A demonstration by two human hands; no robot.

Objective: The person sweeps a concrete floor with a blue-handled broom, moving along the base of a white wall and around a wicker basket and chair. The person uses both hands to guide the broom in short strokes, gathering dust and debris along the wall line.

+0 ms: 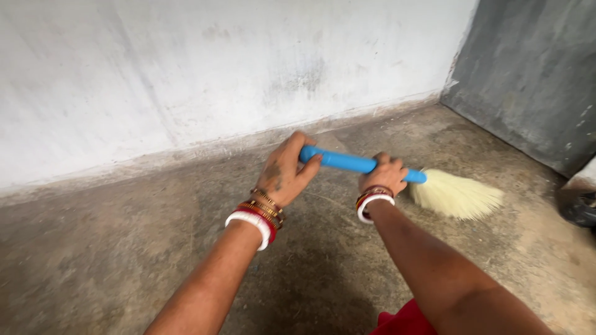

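Red cloth (406,321) shows nearest, below the person's two arms. One left hand (284,174) is closed around the end of the one blue broom handle (347,162); one right hand (383,175) grips it lower, beside the pale bristles (456,195). Both wrists carry several bangles (257,217). I judge that keeping the bristles flat on the concrete floor (124,267) sweeps best. Beyond the hands stands the white wall (186,68).

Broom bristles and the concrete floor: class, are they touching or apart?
Touching. The head view shows the pale bristles splayed flat against the concrete floor, with no gap beneath them.
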